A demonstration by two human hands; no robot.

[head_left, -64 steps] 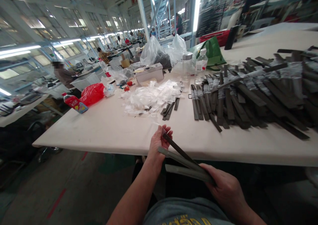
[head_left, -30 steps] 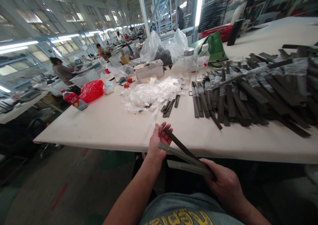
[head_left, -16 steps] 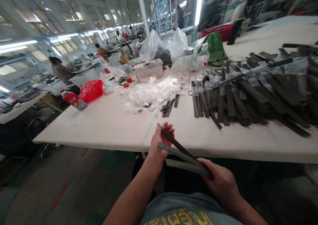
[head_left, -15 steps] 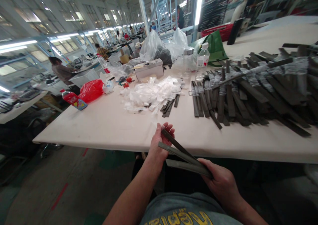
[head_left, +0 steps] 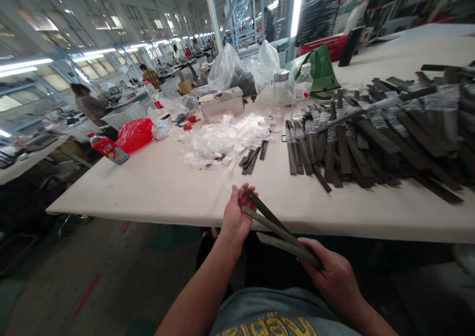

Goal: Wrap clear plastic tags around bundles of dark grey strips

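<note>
Three dark grey flat strips (head_left: 276, 229) fan out in front of my lap at the near edge of a white table (head_left: 159, 187). My right hand (head_left: 334, 276) is closed round their gathered near ends. My left hand (head_left: 235, 217) pinches the far tip of the topmost strip, thumb on one side and fingers on the other. On the table's right half lies a large heap of the same dark strips (head_left: 389, 133), many wrapped with white bands. A pile of clear plastic sleeves (head_left: 226, 138) lies at the table's middle, with a few loose strips (head_left: 254, 159) beside it.
At the back stand a white box (head_left: 222, 103), a jar (head_left: 281, 88), a water bottle (head_left: 302, 86), a green bag (head_left: 319, 73) and clear bags (head_left: 228, 71). A red bag (head_left: 135, 135) and a red bottle (head_left: 107, 149) lie at the left edge. Other people work at tables far left.
The strips in my hands have drawn slightly closer together and my left hand has shifted a little along the top strip's tip. The table's contents have not moved.
</note>
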